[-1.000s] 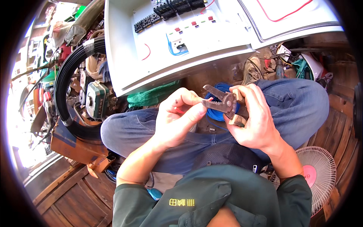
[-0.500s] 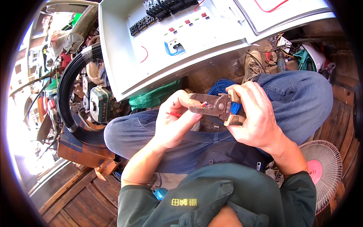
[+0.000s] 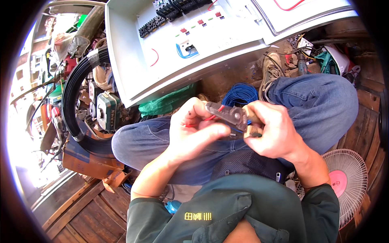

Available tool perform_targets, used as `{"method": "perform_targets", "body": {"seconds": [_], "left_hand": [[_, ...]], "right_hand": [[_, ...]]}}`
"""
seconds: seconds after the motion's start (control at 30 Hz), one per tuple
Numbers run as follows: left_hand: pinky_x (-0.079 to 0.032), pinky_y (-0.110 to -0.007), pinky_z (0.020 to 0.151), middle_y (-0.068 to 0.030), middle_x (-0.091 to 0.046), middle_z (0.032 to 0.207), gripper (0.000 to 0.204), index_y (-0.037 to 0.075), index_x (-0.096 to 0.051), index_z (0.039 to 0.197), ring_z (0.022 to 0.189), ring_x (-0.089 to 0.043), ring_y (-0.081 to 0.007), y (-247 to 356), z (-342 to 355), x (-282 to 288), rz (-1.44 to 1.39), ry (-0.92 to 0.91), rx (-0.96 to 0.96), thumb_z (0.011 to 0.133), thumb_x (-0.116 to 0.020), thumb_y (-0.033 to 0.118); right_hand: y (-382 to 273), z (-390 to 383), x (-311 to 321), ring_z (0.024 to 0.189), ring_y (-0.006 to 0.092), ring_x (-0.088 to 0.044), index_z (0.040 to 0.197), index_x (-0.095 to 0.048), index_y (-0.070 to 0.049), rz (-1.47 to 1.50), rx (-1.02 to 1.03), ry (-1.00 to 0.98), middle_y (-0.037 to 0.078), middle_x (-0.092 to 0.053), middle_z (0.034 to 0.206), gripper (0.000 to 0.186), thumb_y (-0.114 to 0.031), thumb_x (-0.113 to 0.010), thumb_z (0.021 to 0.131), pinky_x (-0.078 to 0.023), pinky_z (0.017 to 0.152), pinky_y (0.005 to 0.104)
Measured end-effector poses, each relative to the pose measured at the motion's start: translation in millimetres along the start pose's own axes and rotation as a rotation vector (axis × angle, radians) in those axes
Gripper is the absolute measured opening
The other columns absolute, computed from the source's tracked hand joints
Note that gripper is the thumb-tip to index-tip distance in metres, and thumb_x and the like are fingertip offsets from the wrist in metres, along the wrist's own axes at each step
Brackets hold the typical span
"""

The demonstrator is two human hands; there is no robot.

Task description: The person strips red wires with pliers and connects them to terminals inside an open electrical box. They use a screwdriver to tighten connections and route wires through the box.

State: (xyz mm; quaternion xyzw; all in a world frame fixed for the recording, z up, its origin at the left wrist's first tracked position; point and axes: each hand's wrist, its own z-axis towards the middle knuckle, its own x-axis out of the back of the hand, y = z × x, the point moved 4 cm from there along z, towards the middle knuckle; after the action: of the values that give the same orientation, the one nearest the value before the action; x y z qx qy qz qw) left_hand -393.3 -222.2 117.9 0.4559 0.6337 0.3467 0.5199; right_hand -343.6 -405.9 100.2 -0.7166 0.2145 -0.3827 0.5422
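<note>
Head: right hand (image 3: pixel 277 129) grips dark metal pliers (image 3: pixel 232 115); left hand (image 3: pixel 189 135) holds thin red wire (image 3: pixel 210 118).

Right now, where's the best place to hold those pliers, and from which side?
I'd grip the pliers by their handles, from the right, as the right hand does: the handles point that way, while the dark metal head points left, toward the left hand and red wire.
</note>
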Motion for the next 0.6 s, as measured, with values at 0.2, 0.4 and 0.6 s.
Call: {"method": "perform_targets", "body": {"seconds": [0.2, 0.4, 0.6], "left_hand": [[-0.052, -0.024, 0.068, -0.0066, -0.068, 0.083, 0.039, 0.007, -0.047, 0.077, 0.075, -0.060, -0.0069, -15, 0, 10, 0.133, 0.200, 0.014, 0.078, -0.083, -0.005], [-0.055, -0.026, 0.072, -0.0102, -0.071, 0.086, 0.037, 0.007, -0.048, 0.078, 0.082, -0.066, -0.0095, -18, 3, 16, 0.186, 0.195, 0.024, 0.078, -0.083, -0.005], [-0.040, -0.022, 0.055, 0.0059, -0.042, 0.060, 0.054, 0.012, -0.035, 0.065, 0.058, -0.037, -0.0018, -18, 10, 31, 0.449, 0.368, 0.039, 0.078, -0.086, 0.001]], "right_hand": [[21, -11, -32, 0.074, 0.0369, -0.067, 0.101, -0.060, 0.003, 0.190, -0.112, 0.089, 0.018, -0.065, 0.083, 0.035, -0.003, -0.073, 0.069, -0.054, 0.068, 0.0398], [28, -11, -42, 0.077, 0.0380, -0.068, 0.103, -0.058, 0.002, 0.114, -0.087, 0.157, 0.020, -0.066, 0.087, 0.035, -0.002, -0.071, 0.071, -0.054, 0.068, 0.0405], [26, 0, -26, 0.061, 0.0125, -0.057, 0.108, -0.051, 0.000, 0.170, -0.063, 0.475, 0.006, -0.058, 0.079, 0.029, 0.003, -0.064, 0.083, -0.048, 0.059, 0.0266]]}}
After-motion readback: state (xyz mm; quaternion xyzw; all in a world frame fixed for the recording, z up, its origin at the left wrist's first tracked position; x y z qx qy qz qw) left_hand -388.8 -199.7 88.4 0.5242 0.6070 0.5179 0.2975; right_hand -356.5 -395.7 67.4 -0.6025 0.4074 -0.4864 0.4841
